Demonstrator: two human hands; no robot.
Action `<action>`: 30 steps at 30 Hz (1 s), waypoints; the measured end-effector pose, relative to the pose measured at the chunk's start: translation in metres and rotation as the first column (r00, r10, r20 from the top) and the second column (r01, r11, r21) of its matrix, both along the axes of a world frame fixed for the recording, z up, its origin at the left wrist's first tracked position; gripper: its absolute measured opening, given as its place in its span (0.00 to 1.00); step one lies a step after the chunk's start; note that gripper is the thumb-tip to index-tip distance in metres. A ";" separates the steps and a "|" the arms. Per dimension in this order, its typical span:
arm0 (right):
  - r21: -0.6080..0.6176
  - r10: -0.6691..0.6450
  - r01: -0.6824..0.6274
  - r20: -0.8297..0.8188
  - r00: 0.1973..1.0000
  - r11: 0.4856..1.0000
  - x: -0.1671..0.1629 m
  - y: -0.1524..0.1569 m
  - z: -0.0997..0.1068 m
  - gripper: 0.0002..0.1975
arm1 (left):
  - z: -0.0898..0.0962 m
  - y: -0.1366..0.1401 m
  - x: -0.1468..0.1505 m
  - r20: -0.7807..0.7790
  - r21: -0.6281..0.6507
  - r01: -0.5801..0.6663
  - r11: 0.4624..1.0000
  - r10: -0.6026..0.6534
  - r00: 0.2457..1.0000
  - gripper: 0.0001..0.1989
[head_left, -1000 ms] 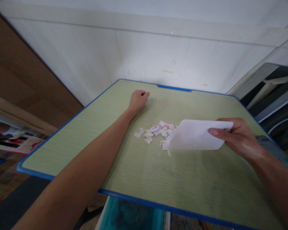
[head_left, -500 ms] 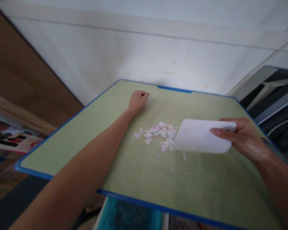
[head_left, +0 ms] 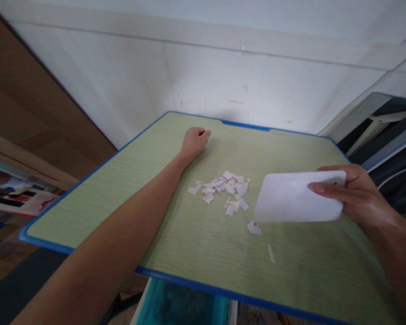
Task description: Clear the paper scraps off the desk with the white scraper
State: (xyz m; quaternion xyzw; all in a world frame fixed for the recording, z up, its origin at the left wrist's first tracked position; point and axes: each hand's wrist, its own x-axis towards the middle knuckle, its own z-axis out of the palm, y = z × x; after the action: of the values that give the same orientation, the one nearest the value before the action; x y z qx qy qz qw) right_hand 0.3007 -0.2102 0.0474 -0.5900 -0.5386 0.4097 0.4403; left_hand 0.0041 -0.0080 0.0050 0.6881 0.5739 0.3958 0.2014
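A white panelled wall stands behind a pale green tabletop rimmed in blue. At the left, a brown panel slopes down beyond the tabletop's left edge. The left forearm crosses the near edge, and the left hand rests toward the far edge, left of its middle, its fingers curled together in a loose fist. Below the near edge sits a teal bin. A loose heap of paper scraps lies near the tabletop's middle, right of that forearm; nearer the near edge come a small clump and a narrow strip, apart from the heap. Right of these, a white board with rounded corners is tilted over the surface; whether it touches cannot be told. The right hand pinches its right end, thumb on the near face, other fingers mostly hidden behind. A grey-and-black object stands beyond the right edge.
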 end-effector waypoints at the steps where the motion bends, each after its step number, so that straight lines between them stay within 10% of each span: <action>1: 0.007 -0.001 0.001 0.007 1.000 1.000 0.001 0.000 0.000 0.16 | 0.000 0.000 0.000 -0.006 -0.006 0.001 1.000 -0.001 1.000 0.19; 24: -0.101 0.239 -0.237 0.011 0.971 0.966 -0.025 -0.001 -0.006 0.12 | -0.001 0.001 0.000 0.000 -0.007 0.007 1.000 -0.007 1.000 0.17; 30: -0.023 0.057 -0.057 -0.033 0.998 0.998 -0.017 0.002 -0.012 0.14 | -0.001 0.001 0.000 -0.009 -0.008 0.007 1.000 -0.007 1.000 0.17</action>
State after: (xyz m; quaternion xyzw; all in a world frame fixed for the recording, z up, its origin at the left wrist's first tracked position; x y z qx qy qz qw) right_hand 0.2833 -0.2078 0.0352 -0.5731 -0.5431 0.4380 0.4298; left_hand 0.0039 -0.0068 0.0044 0.6910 0.5741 0.3897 0.2028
